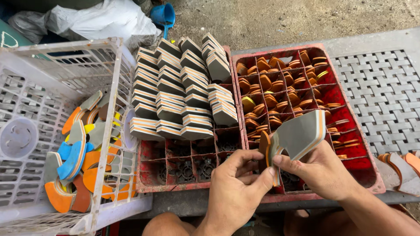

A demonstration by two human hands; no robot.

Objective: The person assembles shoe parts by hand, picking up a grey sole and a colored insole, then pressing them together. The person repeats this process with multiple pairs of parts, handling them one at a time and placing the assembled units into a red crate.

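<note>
Both hands meet over the near edge of two red crates. My right hand (323, 171) holds a grey foam piece (299, 133) with orange and white layered edges, its notch facing my left hand. The thumb and fingers of my left hand (236, 183) pinch a small orange-and-brown oval cutout (264, 143) at that notch. The right red crate (350, 94) under the hands is filled with several similar oval cutouts (273, 85). The left red crate (183, 185) carries rows of stacked grey layered pieces (183, 94).
A white plastic basket (52, 83) on the left holds curved grey, orange, blue and yellow foam scraps (81, 161). A grey woven surface (385, 91) lies to the right, with more scraps (402, 168) at its near edge. A white bag (96, 19) and a blue scoop (162, 15) lie behind.
</note>
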